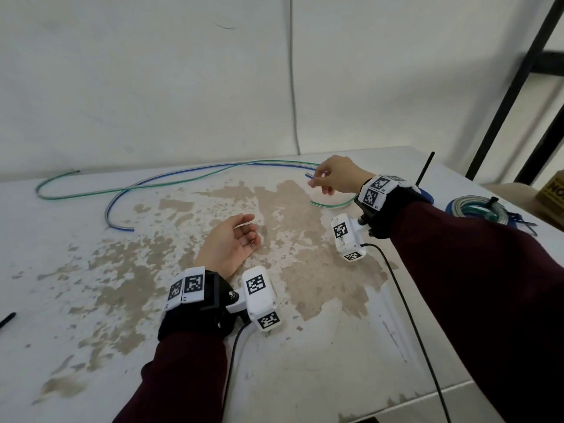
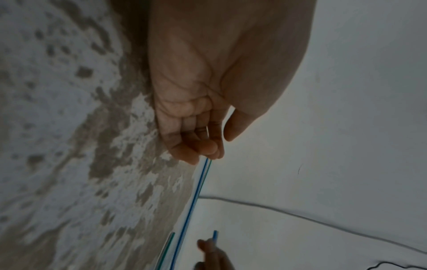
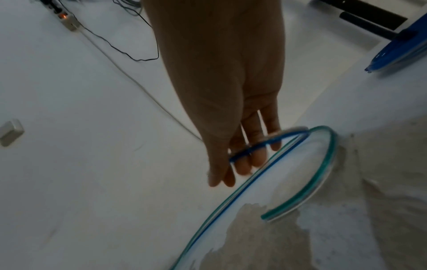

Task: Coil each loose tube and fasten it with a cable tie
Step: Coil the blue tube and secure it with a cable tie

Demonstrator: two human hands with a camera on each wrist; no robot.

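Presently two loose tubes lie along the worktop's [image 1: 91,300] far edge: one blue-striped tube [image 1: 158,178], one green-striped tube [image 1: 91,195]. One tied coil [image 1: 476,210] sits at the right edge. The right hand [image 1: 335,175] pinches the blue tube's end near the far right corner. The left hand [image 1: 229,242] rests mid-worktop, palm up, fingers relaxed, holding nothing.

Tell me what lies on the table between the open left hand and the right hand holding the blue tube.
Head view: only bare, worn tabletop lies between the left hand and the right hand pinching the blue tube.
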